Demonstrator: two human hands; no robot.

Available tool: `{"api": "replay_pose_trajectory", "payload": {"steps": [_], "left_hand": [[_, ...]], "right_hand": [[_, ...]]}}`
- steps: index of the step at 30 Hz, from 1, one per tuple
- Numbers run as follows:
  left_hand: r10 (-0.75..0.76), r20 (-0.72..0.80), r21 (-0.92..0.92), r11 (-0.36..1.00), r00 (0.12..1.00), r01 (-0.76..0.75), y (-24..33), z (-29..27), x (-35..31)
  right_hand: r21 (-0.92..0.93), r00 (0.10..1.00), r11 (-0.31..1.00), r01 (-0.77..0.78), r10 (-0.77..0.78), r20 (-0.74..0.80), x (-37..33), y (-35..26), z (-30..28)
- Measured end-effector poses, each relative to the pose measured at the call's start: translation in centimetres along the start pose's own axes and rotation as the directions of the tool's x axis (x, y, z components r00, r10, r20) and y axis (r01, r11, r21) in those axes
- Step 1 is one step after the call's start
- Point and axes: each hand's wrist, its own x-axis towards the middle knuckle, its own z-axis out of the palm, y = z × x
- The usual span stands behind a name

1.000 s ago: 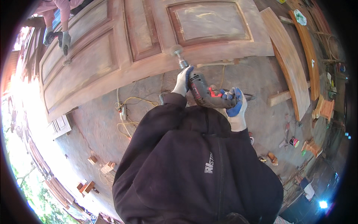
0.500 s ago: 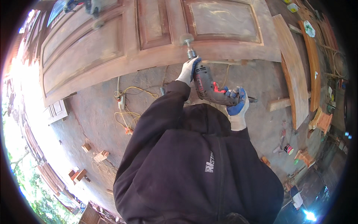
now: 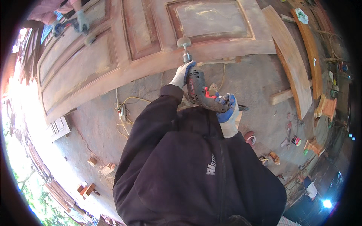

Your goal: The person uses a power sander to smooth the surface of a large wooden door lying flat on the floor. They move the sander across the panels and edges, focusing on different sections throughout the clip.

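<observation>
Since half a second ago, our drill (image 3: 196, 84) has shifted a little to the left in the view, together with the door (image 3: 120, 64); against the door, its round grey head (image 3: 184, 42) has gone slightly to the right, onto the corner of a big panel. At upper left, the gloved hands of a co-worker (image 3: 82, 20) have come more fully into sight, with the round head of a second tool (image 3: 89, 40).

This brown door carries pale, cloudy patches. Below it, the floor (image 3: 94, 120) is grey and stained, with a yellow cord (image 3: 134, 98) and a socket block (image 3: 121, 112) near the door's edge. To the right, a wide plank (image 3: 289, 62) and a narrower orange-brown board (image 3: 311, 45) lie side by side. Strong daylight comes from the left, and a bright light (image 3: 327, 203) shines at lower right.

Our drill is before our chest, at the door's near edge. Its long axis runs away from us, leaning slightly left — the head points to the door, while the handle bends to the right. Whether the head touches the wood, we cannot tell surely. Our left hand (image 3: 183, 75) is clamped around the drill's front, and our right hand (image 3: 229, 113) around its handle — both in white-and-blue gloves.

On the floor at right is a small tin (image 3: 296, 141); its content we cannot tell.
</observation>
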Motion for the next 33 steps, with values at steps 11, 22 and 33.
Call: {"api": "replay_pose_trajectory", "payload": {"steps": [11,22,33], "left_hand": [[-0.063,0.061,0.006,0.998,0.996,0.063,-4.0,5.4,4.6],[0.055,0.104,0.261,0.962,0.993,-0.081,-11.0,26.2,12.7],[0.149,0.043,0.214,0.964,0.988,-0.155,-13.2,31.7,14.6]], "right_hand": [[0.041,1.000,0.999,-0.011,0.012,-0.021,4.2,-5.2,-5.2],[0.222,0.990,0.975,0.015,0.016,-0.137,13.3,-18.2,-18.1],[0.113,0.999,0.993,-0.041,0.042,-0.001,17.3,-23.5,-21.1]]}}
